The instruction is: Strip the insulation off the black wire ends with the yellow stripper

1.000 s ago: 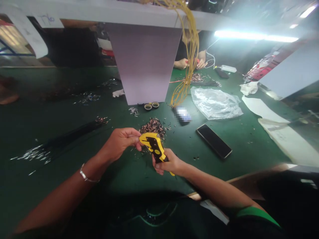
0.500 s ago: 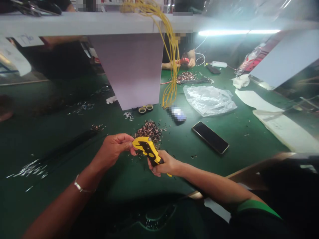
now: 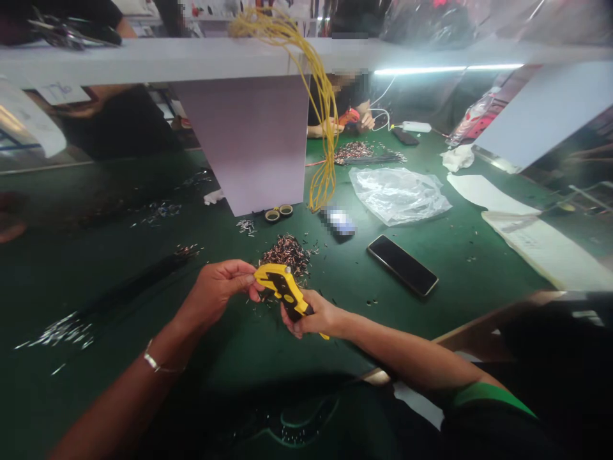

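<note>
My right hand [image 3: 313, 315] is wrapped round the handles of a yellow and black wire stripper [image 3: 283, 291], its head pointing up and to the left. At the tool's jaws, my left hand [image 3: 230, 282] is closed in a pinch; whatever sits between its fingertips is too small or hidden to make out. Just beyond the stripper lies a heap of short black and copper-coloured wire offcuts [image 3: 287, 250], partly covered by the tool. Left of my left hand, a bundle of black wires [image 3: 129, 278] with bare silvery ends stretches across the green table [image 3: 383, 338].
A dark phone [image 3: 403, 265] lies to the right, with a clear plastic bag [image 3: 398, 197] behind it. Two tape rolls [image 3: 279, 213] rest near a pale upright panel [image 3: 253, 147]. Yellow cables [image 3: 327, 128] hang from the shelf [image 3: 143, 62]. Across the table, a co-worker's hands [image 3: 364, 120] hold a red tool.
My camera view has tilted slightly, so the shelf sits a little lower. Both my hands and the stripper stay nearly in place. The co-worker's red tool has changed its angle.
</note>
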Available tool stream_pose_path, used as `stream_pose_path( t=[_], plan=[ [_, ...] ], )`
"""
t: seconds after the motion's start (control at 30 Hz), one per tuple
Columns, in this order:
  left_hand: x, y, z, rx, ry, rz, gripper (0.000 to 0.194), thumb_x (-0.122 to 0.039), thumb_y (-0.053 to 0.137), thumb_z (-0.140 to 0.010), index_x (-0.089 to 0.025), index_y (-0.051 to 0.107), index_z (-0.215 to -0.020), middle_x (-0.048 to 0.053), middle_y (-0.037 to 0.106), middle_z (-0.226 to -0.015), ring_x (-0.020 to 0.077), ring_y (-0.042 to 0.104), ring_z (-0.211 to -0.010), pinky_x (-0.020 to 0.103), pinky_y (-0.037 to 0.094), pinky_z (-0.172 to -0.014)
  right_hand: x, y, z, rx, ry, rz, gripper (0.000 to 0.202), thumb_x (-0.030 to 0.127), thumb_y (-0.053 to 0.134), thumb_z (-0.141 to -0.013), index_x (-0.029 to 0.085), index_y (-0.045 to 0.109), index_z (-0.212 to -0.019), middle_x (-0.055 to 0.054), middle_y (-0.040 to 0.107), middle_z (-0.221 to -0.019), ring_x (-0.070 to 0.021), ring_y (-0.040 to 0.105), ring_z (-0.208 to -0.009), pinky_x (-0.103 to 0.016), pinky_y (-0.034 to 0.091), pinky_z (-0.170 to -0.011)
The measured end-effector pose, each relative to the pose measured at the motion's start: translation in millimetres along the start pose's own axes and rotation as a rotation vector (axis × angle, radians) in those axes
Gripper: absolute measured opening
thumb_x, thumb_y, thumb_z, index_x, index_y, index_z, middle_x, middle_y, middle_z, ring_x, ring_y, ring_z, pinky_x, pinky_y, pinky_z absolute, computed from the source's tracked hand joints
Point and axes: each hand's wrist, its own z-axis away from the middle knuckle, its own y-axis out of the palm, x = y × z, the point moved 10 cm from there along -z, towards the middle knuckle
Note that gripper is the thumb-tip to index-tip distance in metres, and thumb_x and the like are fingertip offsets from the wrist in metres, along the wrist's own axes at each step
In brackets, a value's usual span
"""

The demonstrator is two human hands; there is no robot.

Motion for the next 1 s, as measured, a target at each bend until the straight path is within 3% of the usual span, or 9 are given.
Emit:
stream_pose_path(
  t=[0.13, 0.33, 0.53, 0.77, 1.0],
  plan=[
    [-2, -6.9, -2, -0.064, 0.025, 0.026, 0.014, -0.028, 0.074, -0.077, -0.016, 0.07, -0.08, 0.004, 0.074, -0.071, 0.0147, 0.065, -0.057, 0.03, 0.054, -0.064, 8, -3, -4, 0.013, -0.066, -0.125, 0.03, 0.01, 0.068, -0.055, 0.013, 0.063, -0.084, 0.002, 0.064, -0.068, -0.0133, 0.059, -0.056, -0.028, 0.051, -0.056],
    [1, -17.8, -3, -0.198, 0.021, 0.026, 0.016, -0.028, 0.075, -0.072, -0.015, 0.068, -0.078, 0.003, 0.073, -0.068, 0.0137, 0.065, -0.054, 0.028, 0.053, -0.061, 35, -33, -1, -0.185, -0.248, -0.307, 0.03, 0.011, 0.064, -0.058, 0.014, 0.063, -0.087, -0.001, 0.065, -0.072, -0.0177, 0.059, -0.062, -0.036, 0.052, -0.062],
    [0, -19.4, -1, -0.28, 0.046, -0.108, 0.018, -0.031, 0.071, -0.076, -0.014, 0.068, -0.081, 0.004, 0.074, -0.069, 0.0142, 0.066, -0.057, 0.028, 0.052, -0.063, 28, -61, -2, -0.321, -0.173, -0.49, 0.019, 0.016, 0.058, -0.065, 0.016, 0.06, -0.083, -0.003, 0.062, -0.071, -0.019, 0.059, -0.065, -0.04, 0.054, -0.069],
    [0, -5.3, 3, -0.233, 0.016, -0.173, 0.011, -0.025, 0.064, -0.079, -0.015, 0.065, -0.08, 0.004, 0.073, -0.07, 0.0123, 0.065, -0.056, 0.026, 0.051, -0.061, 20, -41, -2, -0.273, -0.142, -0.348, 0.025, 0.014, 0.061, -0.066, 0.014, 0.064, -0.091, -0.004, 0.065, -0.074, -0.0204, 0.06, -0.065, -0.041, 0.054, -0.068],
    [2, -2.9, 5, -0.23, -0.014, -0.155, 0.008, -0.022, 0.059, -0.08, -0.015, 0.064, -0.08, 0.003, 0.072, -0.069, 0.0114, 0.064, -0.054, 0.026, 0.05, -0.059, 16, -22, 0, -0.205, -0.106, -0.233, 0.033, 0.013, 0.062, -0.064, 0.015, 0.063, -0.097, -0.004, 0.067, -0.078, -0.0213, 0.062, -0.068, -0.04, 0.052, -0.069]
  ],
)
